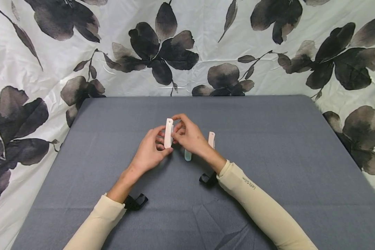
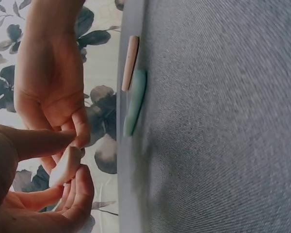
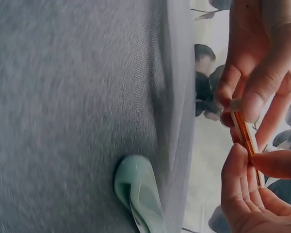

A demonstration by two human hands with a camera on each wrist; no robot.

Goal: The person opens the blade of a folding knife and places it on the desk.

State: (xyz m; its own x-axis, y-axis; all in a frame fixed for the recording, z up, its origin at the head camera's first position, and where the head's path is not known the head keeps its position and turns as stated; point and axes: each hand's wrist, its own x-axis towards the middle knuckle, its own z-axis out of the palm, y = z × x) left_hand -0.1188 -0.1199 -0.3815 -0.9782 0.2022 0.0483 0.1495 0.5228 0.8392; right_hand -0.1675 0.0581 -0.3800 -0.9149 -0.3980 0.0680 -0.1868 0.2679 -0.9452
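One slim pale-pink handle (image 1: 168,134), raised off the gray cloth (image 1: 268,139), sits between the hands. We record the left hand (image 1: 150,147) grasping it, thumb at the near end and fingers along the side; the right hand (image 1: 189,134) pinches it by thumb and fingertips toward the far end. The right wrist view shows an orange-tinted slot (image 3: 246,131) along its length; we cannot tell what lies inside.

Just below the right hand lies a mint-green handle (image 1: 188,156); a second pink handle (image 1: 211,139) rests to the outer side of the right wrist.

Risks, as we judge them: both holds are fingertip only, so uneven pulling could twist the piece loose and drop it near the green one. Should the slot house an edge, a thumb sliding inward could meet it. Lowering the right wrist carelessly could nudge either resting handle.
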